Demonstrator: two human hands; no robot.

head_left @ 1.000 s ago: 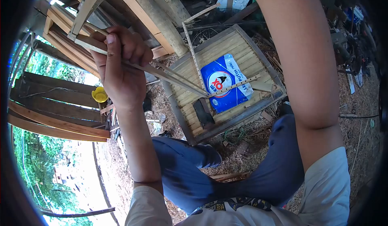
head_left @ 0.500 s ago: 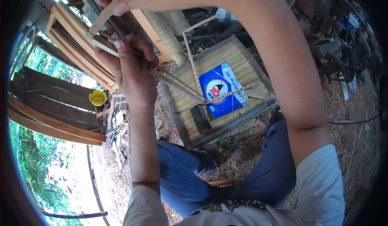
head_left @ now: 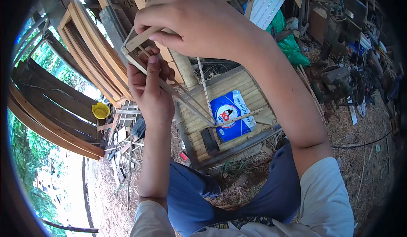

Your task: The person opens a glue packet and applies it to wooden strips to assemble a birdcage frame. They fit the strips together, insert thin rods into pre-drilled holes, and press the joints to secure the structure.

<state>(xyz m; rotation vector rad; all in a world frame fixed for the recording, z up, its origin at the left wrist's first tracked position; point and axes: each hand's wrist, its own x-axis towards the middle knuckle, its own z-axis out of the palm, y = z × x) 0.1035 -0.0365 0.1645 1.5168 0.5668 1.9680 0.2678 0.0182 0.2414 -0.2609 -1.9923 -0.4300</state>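
A frame of thin wooden strips (head_left: 188, 105) slants from the low bamboo-topped table up to my hands, with a squared corner near them. Some of its strips (head_left: 204, 86) carry rows of small holes. My left hand (head_left: 149, 82) is closed around the long strip just below that corner, thumb up. Above it, my right hand (head_left: 180, 22) pinches the short flat strip (head_left: 144, 38) that runs from the corner. Part of the far end of the frame is hidden behind my right hand. On the table lies a blue glue bag (head_left: 231, 129) under one holed strip.
A dark block (head_left: 209, 141) rests on the slatted tabletop (head_left: 196, 129). Wooden window or door frames (head_left: 87, 54) lean at left, near a yellow bowl (head_left: 101, 110). A post (head_left: 186, 69) stands behind the table. Green plastic (head_left: 292, 52) and scrap lie at right.
The view has shifted, showing more at the top. My right hand has turned and come lower, closer over the left hand, still on the short strip. My left hand keeps its hold.
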